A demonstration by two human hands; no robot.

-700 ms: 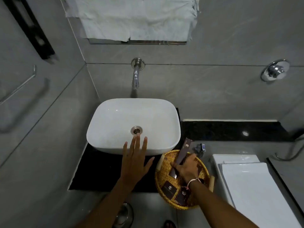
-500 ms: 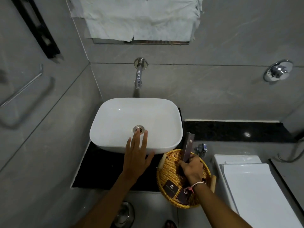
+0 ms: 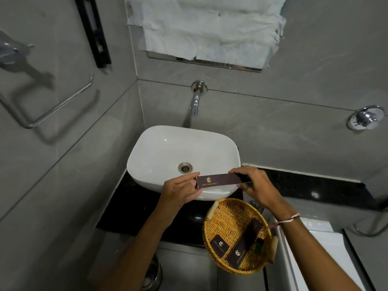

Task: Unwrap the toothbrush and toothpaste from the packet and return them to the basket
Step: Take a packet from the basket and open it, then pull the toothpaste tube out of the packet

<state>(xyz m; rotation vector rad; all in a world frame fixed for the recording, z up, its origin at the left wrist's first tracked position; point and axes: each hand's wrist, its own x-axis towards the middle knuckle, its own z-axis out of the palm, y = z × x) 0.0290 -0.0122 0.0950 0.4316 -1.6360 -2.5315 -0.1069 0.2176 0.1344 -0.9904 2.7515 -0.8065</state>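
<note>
Brown packet (image 3: 218, 181) is out of the basket (image 3: 228, 219) now, held level over the sink (image 3: 159, 152) rim. Left hand (image 3: 180, 193) pinches its 9 o'clock end, right hand (image 3: 255, 187) its 3 o'clock end, so opening comes next. Basket at 5 o'clock has room despite two boxes.
</note>
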